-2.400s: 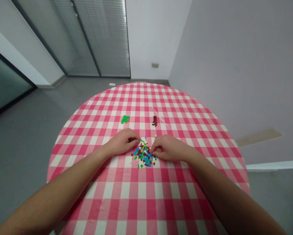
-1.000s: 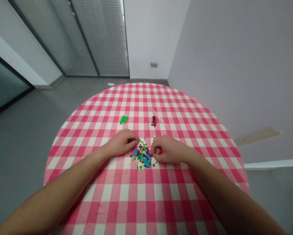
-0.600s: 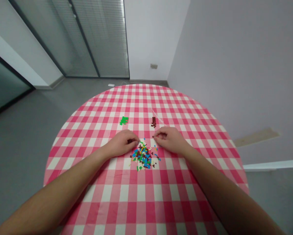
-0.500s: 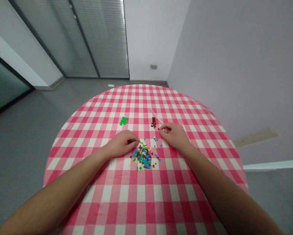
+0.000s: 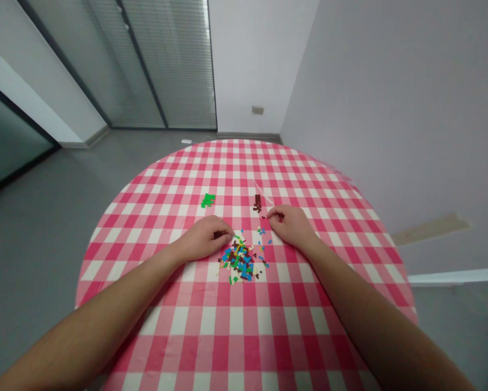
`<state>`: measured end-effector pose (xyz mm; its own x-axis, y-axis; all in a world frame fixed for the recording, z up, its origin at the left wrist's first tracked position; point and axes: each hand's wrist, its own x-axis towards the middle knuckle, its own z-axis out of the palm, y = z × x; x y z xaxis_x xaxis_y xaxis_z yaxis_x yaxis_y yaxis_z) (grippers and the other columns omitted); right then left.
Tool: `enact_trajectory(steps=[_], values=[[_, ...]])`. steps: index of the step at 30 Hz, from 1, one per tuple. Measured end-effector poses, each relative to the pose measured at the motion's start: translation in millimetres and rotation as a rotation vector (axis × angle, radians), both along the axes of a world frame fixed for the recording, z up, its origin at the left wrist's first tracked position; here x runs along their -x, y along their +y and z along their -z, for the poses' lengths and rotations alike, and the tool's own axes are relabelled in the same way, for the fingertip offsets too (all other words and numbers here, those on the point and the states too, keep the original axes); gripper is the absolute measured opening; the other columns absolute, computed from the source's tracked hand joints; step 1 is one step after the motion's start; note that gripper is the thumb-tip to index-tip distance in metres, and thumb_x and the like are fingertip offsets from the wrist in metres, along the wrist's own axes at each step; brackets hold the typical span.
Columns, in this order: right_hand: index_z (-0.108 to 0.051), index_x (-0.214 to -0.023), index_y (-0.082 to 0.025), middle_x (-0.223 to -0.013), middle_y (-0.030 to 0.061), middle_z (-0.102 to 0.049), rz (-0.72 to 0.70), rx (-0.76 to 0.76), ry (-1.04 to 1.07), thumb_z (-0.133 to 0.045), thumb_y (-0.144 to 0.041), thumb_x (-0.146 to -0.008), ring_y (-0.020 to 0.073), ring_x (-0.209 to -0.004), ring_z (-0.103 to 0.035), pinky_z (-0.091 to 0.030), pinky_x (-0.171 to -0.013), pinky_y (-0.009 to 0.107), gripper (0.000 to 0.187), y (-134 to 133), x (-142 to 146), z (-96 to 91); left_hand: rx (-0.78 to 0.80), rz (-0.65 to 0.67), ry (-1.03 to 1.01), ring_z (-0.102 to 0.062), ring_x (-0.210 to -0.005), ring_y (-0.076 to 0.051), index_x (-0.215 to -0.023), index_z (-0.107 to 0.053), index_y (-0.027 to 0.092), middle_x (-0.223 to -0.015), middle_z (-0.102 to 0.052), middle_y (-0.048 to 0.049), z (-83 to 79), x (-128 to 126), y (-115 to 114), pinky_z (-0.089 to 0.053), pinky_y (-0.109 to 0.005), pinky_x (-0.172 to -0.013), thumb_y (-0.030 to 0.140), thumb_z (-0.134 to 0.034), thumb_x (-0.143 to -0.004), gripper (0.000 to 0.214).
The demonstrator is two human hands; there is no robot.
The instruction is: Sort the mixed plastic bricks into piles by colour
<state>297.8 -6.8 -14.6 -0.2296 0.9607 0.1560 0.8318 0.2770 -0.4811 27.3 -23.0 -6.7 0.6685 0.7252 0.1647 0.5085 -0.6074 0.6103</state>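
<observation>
A mixed heap of small building bricks [image 5: 241, 262] in blue, brown, green, yellow and white lies mid-table. At its upper left edge rests my left hand [image 5: 211, 237], thumb and fingers closed together. Green shows by those fingertips, but whether they grip a brick is unclear. My right hand [image 5: 291, 224] is right of a small brown brick [image 5: 263, 218], fingers curled and thumb near the forefinger. A slight gap separates that brick from the fingertips, and nothing shows between them. Just beyond lies a group of brown bricks [image 5: 257, 203]. Farther left is a group of green bricks [image 5: 208, 200].
A red-and-white checked cloth [image 5: 227, 326] covers the round table. Several loose blue bricks [image 5: 262, 231] are scattered between the heap and my right hand. A thin, clear strip [image 5: 263, 192] lies beyond the brown group. Walls stand behind and to the right.
The brown brick that touched my right fingertips now lies just apart from them, on the cloth. My left hand stays at the heap. The view has shifted slightly.
</observation>
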Motion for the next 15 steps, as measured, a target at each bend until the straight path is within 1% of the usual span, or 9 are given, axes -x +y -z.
enact_trajectory(steps=[3,7,11,15], values=[[-0.077,-0.088,-0.019,-0.091,0.0049,-0.076,-0.027,0.012,-0.009,-0.055,-0.015,-0.079,0.0205,-0.081,-0.068,-0.049,-0.072,0.029,0.025,-0.1,-0.1,0.4,-0.005,0.004,0.001,-0.064,-0.081,-0.018,-0.087,-0.072,0.019,-0.086,-0.074,-0.0037,0.3,0.2,0.1,-0.047,-0.032,-0.079,0.020,-0.053,-0.088,0.018],[-0.077,-0.099,-0.023,-0.103,0.0037,-0.076,-0.034,0.019,-0.032,-0.053,-0.015,-0.081,0.0213,-0.090,-0.069,-0.051,-0.080,0.031,0.031,-1.4,1.9,0.0,-0.004,0.006,0.006,-0.064,-0.081,-0.018,-0.087,-0.072,0.019,-0.086,-0.074,-0.0036,0.3,-0.1,0.1,-0.048,-0.032,-0.079,0.020,-0.053,-0.088,0.018],[-0.076,-0.106,-0.024,-0.107,0.0036,-0.075,-0.034,0.025,-0.079,-0.052,-0.016,-0.082,0.0223,-0.093,-0.069,-0.052,-0.079,0.033,0.035,-2.4,3.8,-2.3,0.001,0.002,0.002,-0.064,-0.080,-0.018,-0.088,-0.072,0.019,-0.086,-0.074,-0.0037,1.1,-0.8,0.3,-0.048,-0.032,-0.078,0.020,-0.054,-0.088,0.018],[-0.076,-0.107,-0.023,-0.107,0.0038,-0.075,-0.036,0.017,-0.087,-0.053,-0.016,-0.082,0.0225,-0.093,-0.069,-0.053,-0.079,0.033,0.035,-2.0,4.5,-2.2,0.000,0.002,0.001,-0.064,-0.082,-0.018,-0.089,-0.072,0.018,-0.087,-0.074,-0.0040,2.8,-0.3,0.7,-0.047,-0.032,-0.079,0.020,-0.054,-0.088,0.018]])
